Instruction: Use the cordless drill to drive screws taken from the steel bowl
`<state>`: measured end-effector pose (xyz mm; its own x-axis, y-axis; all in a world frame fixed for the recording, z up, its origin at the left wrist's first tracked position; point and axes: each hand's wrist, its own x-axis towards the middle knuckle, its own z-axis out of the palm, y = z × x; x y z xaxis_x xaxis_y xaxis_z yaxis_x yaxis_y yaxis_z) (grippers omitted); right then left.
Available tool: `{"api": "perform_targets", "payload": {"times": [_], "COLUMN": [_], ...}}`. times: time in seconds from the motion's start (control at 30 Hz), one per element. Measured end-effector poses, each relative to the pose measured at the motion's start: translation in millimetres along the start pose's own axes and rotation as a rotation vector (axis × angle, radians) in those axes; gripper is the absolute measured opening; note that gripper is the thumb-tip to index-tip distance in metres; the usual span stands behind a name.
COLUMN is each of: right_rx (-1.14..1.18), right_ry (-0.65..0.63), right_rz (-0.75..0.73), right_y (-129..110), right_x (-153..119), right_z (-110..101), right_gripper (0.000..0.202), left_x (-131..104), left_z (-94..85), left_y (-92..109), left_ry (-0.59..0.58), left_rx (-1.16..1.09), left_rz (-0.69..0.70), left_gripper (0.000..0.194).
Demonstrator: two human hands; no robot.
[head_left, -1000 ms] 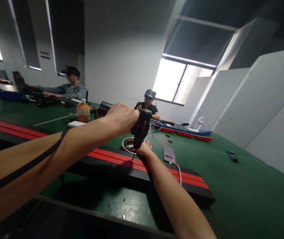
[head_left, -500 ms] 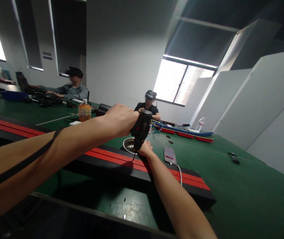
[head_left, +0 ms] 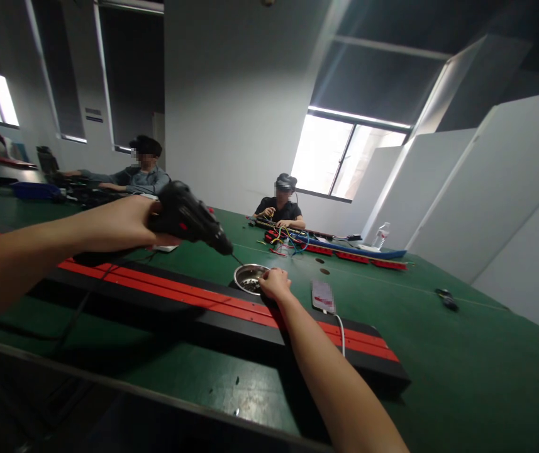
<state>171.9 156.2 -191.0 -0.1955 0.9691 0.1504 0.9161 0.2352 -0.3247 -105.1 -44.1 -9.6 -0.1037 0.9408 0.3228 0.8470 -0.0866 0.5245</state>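
My left hand (head_left: 125, 221) is wrapped round the grip of a black power drill (head_left: 191, 217), whose thin bit points down to the right toward a metal bowl (head_left: 245, 270). Small dark pieces lie in the bowl. At the bowl's right edge is my right hand (head_left: 276, 284), its fingers bent together over the rim; whether they hold anything is too small to tell. Below both hands runs a long black bar with a red grooved top (head_left: 194, 297), lying across the green table (head_left: 439, 365).
A phone (head_left: 322, 296) with a white cable lies right of the bowl. Across the table a person handles a strip near coloured wires (head_left: 292, 241). Another person sits at the left behind a blue tray (head_left: 36, 190). A bottle (head_left: 382, 234) stands at the back right.
My left hand has swung the drill left, away from above the bar, and tilted it from upright to slanting. My right hand stays beside the bowl, which is now less covered.
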Motion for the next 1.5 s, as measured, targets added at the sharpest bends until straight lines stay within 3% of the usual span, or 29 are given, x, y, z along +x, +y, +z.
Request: {"api": "perform_targets", "payload": {"times": [0.1, 0.13, 0.23, 0.33, 0.4, 0.5, 0.63, 0.73, 0.9, 1.23, 1.5], "right_rx": [0.046, 0.067, 0.147, 0.269, 0.361, 0.478, 0.638, 0.806, 1.06, 1.33, 1.479], "right_ry": [0.077, 0.117, 0.223, 0.25, 0.246, 0.246, 0.298, 0.32, 0.3, 0.186, 0.114], "right_rz": [0.025, 0.038, 0.062, 0.061, 0.035, -0.004, -0.015, 0.007, 0.066, 0.003, 0.057], "right_y": [-2, -3, -3, 1, 4, 9, 15, 21, 26, 18, 17], "right_x": [1, 1, 2, 2, 2, 5, 13, 21, 27, 12, 12], "right_z": [0, -1, -4, -5, -4, -1, 7, 13, 15, 0, -3], "right_gripper": [0.031, 0.03, 0.029, 0.026, 0.023, 0.019, 0.016, 0.015, 0.013, 0.041, 0.048], "left_x": [-3, -3, 2, 10, 14, 15, 11, 5, -6, -18, -17], "left_z": [5.9, 13.6, 51.1, 98.8, 127.1, 154.5, 164.8, 163.5, 158.0, 156.8, 158.3], "left_y": [-27, -31, -34, -30, -26, -22, -22, -25, -35, -49, -48], "left_ry": [0.42, 0.504, 0.705, 0.86, 0.81, 0.495, 0.061, -0.118, -0.117, 0.0, -0.095], "left_rx": [-0.377, -0.506, -0.857, -1.029, -1.091, -1.207, -1.206, -1.166, -1.174, -1.251, -1.192], "left_rz": [-0.294, -0.38, -0.401, -0.415, -0.421, -0.458, -0.48, -0.497, -0.478, -0.53, -0.507], "left_gripper": [0.039, 0.035, 0.023, 0.021, 0.021, 0.023, 0.026, 0.028, 0.03, 0.023, 0.026]}}
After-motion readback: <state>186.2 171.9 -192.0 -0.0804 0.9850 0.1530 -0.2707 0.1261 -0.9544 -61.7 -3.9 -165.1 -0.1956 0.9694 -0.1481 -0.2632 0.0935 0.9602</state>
